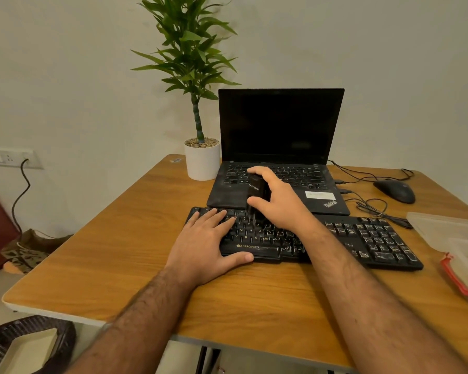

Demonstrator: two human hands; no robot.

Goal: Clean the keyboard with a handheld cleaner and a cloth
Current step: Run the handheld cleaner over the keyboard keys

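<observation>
while the right hand (278, 203) has its grip wrapped around the small black box-shaped handheld cleaner (256, 195), thumb on the near side and fingers curled over the top, the nozzle end points down onto the upper key rows of the long black plastic keyboard (362, 238). that keyboard lies across the middle of the wooden bench (119, 238), just near of the open black laptop (278, 147). the left hand (208, 238) lies flat on the keyboard's left end, grip spread and holding nothing, thumb along the near edge.

judging from this, the sweep goes best if the left hand holds the board firmly, the cleaner stays upright with its tip skimming the gaps between keys, and each row is worked slowly from left to right; the number pad at the right looks untreated.

count: one cleaner, one keyboard, one laptop, one black mouse (395, 190) far right, one potted plant in a white pot (202, 163), one clear plastic box with red clips (459, 252) at the right edge. no cloth is visible.
</observation>
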